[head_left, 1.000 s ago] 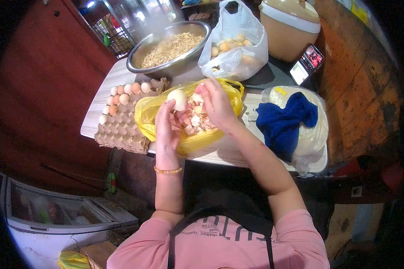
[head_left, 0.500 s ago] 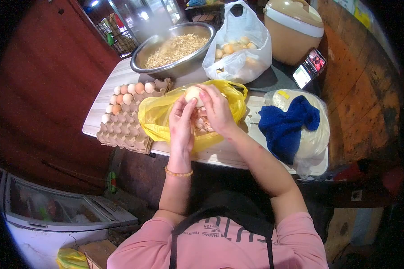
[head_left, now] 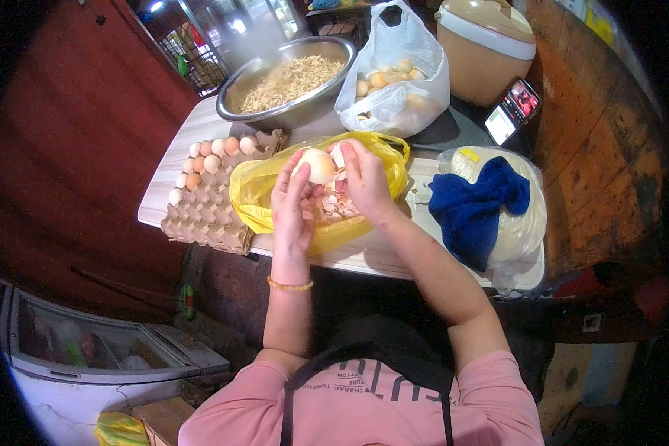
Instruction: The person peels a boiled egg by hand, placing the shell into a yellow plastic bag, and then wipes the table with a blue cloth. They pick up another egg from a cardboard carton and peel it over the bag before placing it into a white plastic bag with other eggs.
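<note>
While an egg (head_left: 317, 166) sits in the left hand (head_left: 291, 197), just above the mouth of a yellow bag (head_left: 249, 193), the right hand (head_left: 368, 178) is close beside it. The left fingers are curled around the egg, the thumb against its side. The right fingers and thumb are drawn together, apparently pinching a pale piece (head_left: 337, 154) that looks like shell; whether it is quite free of the egg cannot be told.

The step in hand looks to be shelling, and the egg's smooth, pale surface suggests it is well along, though the far side is hidden. The next move seems to call for freeing the piece over the shell fragments (head_left: 338, 208) in the bag, then turning the egg under a light grip to check for remaining shell.

Around the bag, on the bench (head_left: 172, 167), an egg tray (head_left: 209, 219) with some filled cups stands to the left, and a blue cloth (head_left: 464, 212) lies over a plastic bag (head_left: 524, 215) to the right. Beyond are a metal bowl (head_left: 286, 117) of thin, pale strips and a white carrier bag (head_left: 390, 115) holding more eggs.
</note>
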Demonstrator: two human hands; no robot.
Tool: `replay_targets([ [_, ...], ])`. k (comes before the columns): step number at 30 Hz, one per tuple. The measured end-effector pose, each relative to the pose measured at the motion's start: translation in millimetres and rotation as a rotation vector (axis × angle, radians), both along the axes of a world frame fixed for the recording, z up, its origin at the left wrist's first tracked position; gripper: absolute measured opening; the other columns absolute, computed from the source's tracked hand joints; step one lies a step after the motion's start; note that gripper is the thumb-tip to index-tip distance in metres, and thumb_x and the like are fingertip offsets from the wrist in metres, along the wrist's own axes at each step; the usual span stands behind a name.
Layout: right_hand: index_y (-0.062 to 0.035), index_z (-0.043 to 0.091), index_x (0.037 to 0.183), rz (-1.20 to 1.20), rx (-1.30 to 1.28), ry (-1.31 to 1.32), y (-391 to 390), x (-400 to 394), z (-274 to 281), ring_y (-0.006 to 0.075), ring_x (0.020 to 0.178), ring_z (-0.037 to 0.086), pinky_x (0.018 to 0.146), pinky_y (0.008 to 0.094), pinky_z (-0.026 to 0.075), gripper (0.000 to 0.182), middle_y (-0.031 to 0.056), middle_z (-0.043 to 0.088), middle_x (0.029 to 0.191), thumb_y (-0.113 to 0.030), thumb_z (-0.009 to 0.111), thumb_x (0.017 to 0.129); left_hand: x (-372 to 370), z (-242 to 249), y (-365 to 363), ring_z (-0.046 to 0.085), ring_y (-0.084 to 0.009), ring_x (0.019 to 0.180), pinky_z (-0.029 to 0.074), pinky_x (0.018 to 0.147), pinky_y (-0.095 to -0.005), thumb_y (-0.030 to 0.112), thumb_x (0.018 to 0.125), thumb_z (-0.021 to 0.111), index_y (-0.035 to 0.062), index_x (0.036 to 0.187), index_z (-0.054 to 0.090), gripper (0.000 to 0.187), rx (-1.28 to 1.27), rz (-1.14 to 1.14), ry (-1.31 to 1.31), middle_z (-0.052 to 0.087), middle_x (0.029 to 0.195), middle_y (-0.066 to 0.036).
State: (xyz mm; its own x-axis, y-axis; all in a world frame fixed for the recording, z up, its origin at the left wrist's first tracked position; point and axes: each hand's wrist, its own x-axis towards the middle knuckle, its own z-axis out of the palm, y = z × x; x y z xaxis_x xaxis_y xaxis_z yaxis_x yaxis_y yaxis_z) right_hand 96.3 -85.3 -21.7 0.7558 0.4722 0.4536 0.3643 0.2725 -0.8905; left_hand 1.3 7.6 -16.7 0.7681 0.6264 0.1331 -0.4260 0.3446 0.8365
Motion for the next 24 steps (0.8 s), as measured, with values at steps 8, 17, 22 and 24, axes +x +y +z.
replay_targets([
  [8,0.0036,0.057,0.095,-0.118,-0.037,-0.233,1.2,11.5,-6.3,0.0277,0.067,0.063,0.059,0.0368,0.049,0.027,0.0181,0.062,0.082,-0.022,0.048,0.097,-8.9,14.3,-1.6,0.062,-0.0133,0.088,0.051,0.075,-0.0232,0.005,0.088,0.061,-0.0013,0.136,0.035,0.055,-0.015,-0.038,-0.044,0.062,0.106,-0.011],
  [17,0.0021,0.059,0.101,-0.029,0.006,-0.436,1.8,-0.2,-2.4,0.0384,0.091,0.059,0.077,0.0420,0.047,0.024,0.0216,0.060,0.098,-0.019,0.052,0.093,-6.7,7.7,-2.4,0.062,-0.0147,0.093,0.050,0.078,-0.0240,-0.003,0.083,0.064,-0.0029,0.137,0.030,0.063,0.219,0.059,0.011,0.064,0.105,-0.014],
  [22,0.0042,0.060,0.100,-0.087,0.020,-0.448,1.2,2.1,-2.8,0.0371,0.085,0.062,0.074,0.0380,0.049,0.020,0.0208,0.062,0.092,-0.013,0.051,0.093,-7.6,8.3,-4.4,0.062,-0.0151,0.092,0.051,0.077,-0.0245,-0.002,0.084,0.064,-0.0029,0.137,0.030,0.063,0.211,0.041,0.033,0.064,0.104,-0.015],
  [24,0.0046,0.060,0.096,-0.120,0.023,-0.438,2.9,3.6,-4.6,0.0377,0.083,0.062,0.072,0.0387,0.049,0.019,0.0212,0.063,0.089,-0.012,0.050,0.093,-6.7,7.7,-4.8,0.062,-0.0152,0.093,0.052,0.076,-0.0249,-0.002,0.084,0.064,-0.0028,0.137,0.030,0.062,0.205,0.039,0.028,0.064,0.105,-0.016],
])
